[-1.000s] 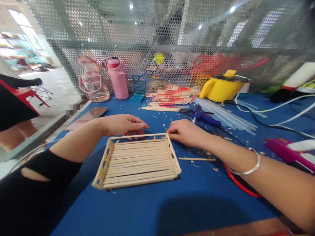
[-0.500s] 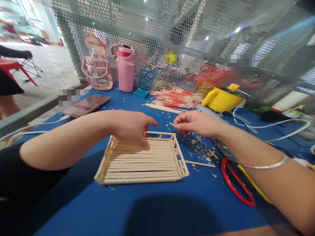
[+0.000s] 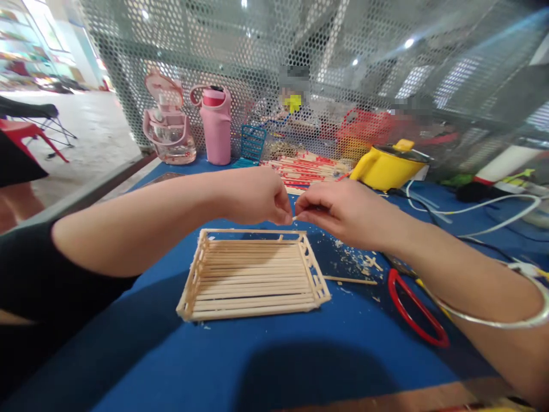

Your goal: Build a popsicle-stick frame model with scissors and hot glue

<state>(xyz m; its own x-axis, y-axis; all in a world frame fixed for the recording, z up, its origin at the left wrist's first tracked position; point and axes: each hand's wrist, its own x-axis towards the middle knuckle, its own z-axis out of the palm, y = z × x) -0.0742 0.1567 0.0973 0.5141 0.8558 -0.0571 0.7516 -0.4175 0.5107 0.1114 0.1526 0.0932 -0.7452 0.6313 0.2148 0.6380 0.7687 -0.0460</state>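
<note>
My left hand [image 3: 266,197] and my right hand [image 3: 330,209] meet fingertip to fingertip beyond the far side of a small tray [image 3: 257,314] built of pale wooden sticks. Both are closed in a pinch. Between their fingertips shows the light end of a short wooden stick piece [image 3: 294,218], mostly hidden by the fingers. The tray lies flat on the blue tabletop, its floor a row of parallel sticks, with low open rails around it. One short upright [image 3: 281,237] stands at its far rail. A loose stick [image 3: 351,280] lies at its right.
Wood scraps [image 3: 371,263] and a red tool handle [image 3: 416,309] lie at the right. Behind are a pile of red-marked sticks [image 3: 306,166], a yellow pot [image 3: 388,167], a pink bottle [image 3: 217,131] and a clear jug [image 3: 171,137]. A perforated metal panel [image 3: 206,46] closes the back.
My right hand has picked up a short stick piece and drawn it nearer the middle. My left hand has come over the tray and closed in a pinch at that piece.
</note>
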